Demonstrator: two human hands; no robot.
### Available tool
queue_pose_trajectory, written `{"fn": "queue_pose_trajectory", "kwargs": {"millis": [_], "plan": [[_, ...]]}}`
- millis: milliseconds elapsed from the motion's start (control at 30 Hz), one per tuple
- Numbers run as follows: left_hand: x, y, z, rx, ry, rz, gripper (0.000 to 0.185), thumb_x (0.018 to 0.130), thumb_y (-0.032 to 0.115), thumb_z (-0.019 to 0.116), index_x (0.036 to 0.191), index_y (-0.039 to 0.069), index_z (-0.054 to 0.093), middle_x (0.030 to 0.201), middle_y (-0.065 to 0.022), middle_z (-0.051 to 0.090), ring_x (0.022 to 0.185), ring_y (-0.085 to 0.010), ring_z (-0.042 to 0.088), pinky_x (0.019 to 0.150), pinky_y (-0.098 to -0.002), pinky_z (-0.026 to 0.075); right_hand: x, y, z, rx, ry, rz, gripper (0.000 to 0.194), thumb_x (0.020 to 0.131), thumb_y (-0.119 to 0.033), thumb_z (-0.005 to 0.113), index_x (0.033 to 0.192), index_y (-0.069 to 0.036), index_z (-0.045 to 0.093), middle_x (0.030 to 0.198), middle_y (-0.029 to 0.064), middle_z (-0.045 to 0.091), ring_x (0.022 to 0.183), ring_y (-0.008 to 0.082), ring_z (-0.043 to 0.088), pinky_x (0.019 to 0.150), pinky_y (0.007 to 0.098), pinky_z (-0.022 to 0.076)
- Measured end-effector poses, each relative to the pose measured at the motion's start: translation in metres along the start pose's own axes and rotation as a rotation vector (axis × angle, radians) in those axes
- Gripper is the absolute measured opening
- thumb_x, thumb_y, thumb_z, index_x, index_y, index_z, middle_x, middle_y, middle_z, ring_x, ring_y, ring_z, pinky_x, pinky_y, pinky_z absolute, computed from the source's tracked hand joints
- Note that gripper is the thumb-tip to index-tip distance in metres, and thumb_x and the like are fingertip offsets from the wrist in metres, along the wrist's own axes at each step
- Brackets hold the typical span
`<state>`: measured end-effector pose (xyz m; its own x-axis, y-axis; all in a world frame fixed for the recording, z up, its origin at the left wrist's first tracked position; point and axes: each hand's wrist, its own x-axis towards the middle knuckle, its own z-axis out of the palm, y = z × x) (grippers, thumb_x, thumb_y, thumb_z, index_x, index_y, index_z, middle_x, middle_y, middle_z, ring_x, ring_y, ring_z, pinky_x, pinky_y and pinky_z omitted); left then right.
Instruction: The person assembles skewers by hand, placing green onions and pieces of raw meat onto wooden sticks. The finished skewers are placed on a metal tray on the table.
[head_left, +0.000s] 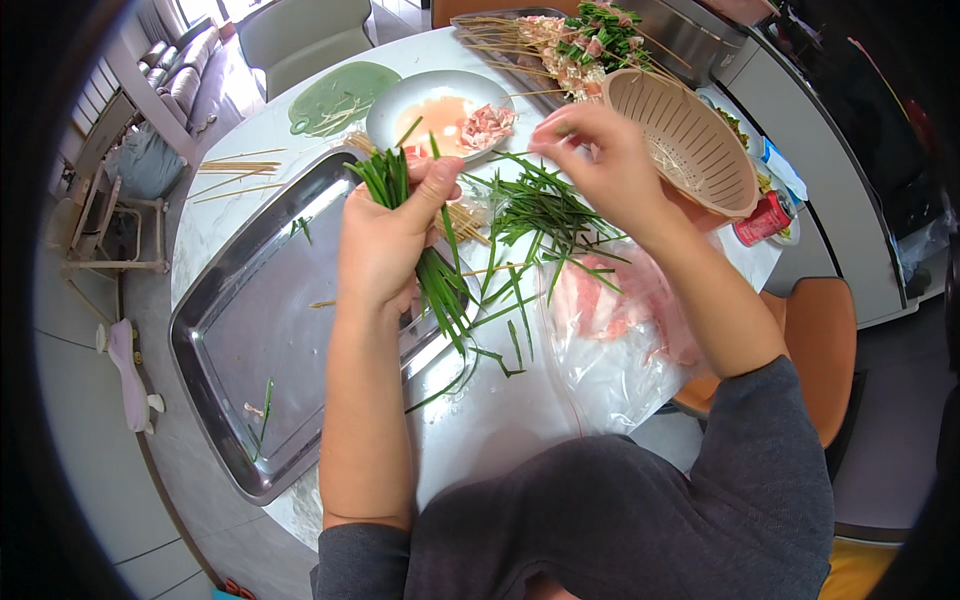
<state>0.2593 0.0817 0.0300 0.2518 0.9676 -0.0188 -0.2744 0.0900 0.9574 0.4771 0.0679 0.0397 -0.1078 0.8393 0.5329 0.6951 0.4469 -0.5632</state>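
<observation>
A bundle of cut green chives (442, 296) is held upright in my left hand (386, 251), its ends sticking out above and below the fist. One longer stalk leans past my thumb. To the right, my right hand (604, 161) is raised over a loose pile of chives (540, 199). Its fingers are curled and blurred, so whether they pinch anything is unclear. Below that pile lies a clear plastic bag (600, 375) with slices of raw meat (600, 296). Beyond my hands, a round metal plate (382, 112) holds pinkish liquid and a heap of sliced raw meat (487, 126).
A steel tray (262, 322) with chive scraps lies left. Bamboo skewers (240, 166) and a green cutting board (315, 90) are farther back. Loaded skewers (577, 56) fill another tray. At right are a beige colander (705, 142), a red can (765, 217) and an orange chair (817, 352).
</observation>
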Motion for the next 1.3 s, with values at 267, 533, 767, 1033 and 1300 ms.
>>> {"fn": "queue_pose_trajectory", "kwargs": {"millis": [267,533,767,1033,1300], "plan": [[-0.002,0.004,0.0,-0.179,-0.045,-0.09,0.023,0.083,0.017,0.068,0.094,-0.002,0.063,0.072,-0.0042,0.059,0.049,-0.0024,0.037,0.042,-0.0194,0.025,-0.01,-0.008,0.01,0.154,-0.147,-0.09,0.041,0.069,0.011,0.061,0.106,-0.007,0.065,0.095,0.0081,0.057,0.077,0.0176,0.058,0.067,0.0265,0.0486],[-0.001,-0.004,0.008,-0.238,-0.123,-0.135,0.024,0.085,0.017,0.064,0.097,-0.004,0.061,0.074,-0.0027,0.057,0.049,-0.0027,0.036,0.042,-0.0192,0.028,-0.022,-0.04,0.034,0.067,-0.066,-0.537,0.029,0.066,0.001,0.068,0.091,-0.013,0.069,0.078,0.0043,0.05,0.073,0.0181,0.055,0.062,0.0292,0.0459],[0.0,0.0,0.005,-0.358,-0.22,-0.13,0.022,0.089,0.016,0.058,0.098,-0.004,0.058,0.075,-0.0044,0.057,0.048,-0.003,0.034,0.042,-0.0188,0.026,-0.028,-0.032,0.028,0.116,-0.025,-0.563,0.039,0.064,0.013,0.062,0.096,-0.007,0.068,0.096,0.0102,0.059,0.082,0.0225,0.059,0.067,0.0289,0.0497],[0.005,0.003,-0.008,-0.338,-0.116,-0.068,0.014,0.093,0.014,0.049,0.087,0.001,0.052,0.064,0.0003,0.045,0.053,-0.0044,0.033,0.047,-0.0194,0.029,-0.01,0.012,-0.003,-0.178,-0.186,0.102,0.028,0.075,0.006,0.057,0.102,-0.001,0.062,0.094,0.0152,0.06,0.085,0.0263,0.06,0.073,0.0327,0.0485],[0.009,0.004,-0.014,-0.214,-0.136,-0.022,0.018,0.093,0.017,0.048,0.083,0.003,0.053,0.055,0.0035,0.037,0.055,-0.0066,0.037,0.064,-0.0166,0.035,-0.038,0.056,0.026,-0.466,-0.399,0.217,0.029,0.077,-0.019,0.065,0.096,0.003,0.06,0.086,0.0215,0.062,0.084,0.0351,0.06,0.076,0.0395,0.0468]]}}
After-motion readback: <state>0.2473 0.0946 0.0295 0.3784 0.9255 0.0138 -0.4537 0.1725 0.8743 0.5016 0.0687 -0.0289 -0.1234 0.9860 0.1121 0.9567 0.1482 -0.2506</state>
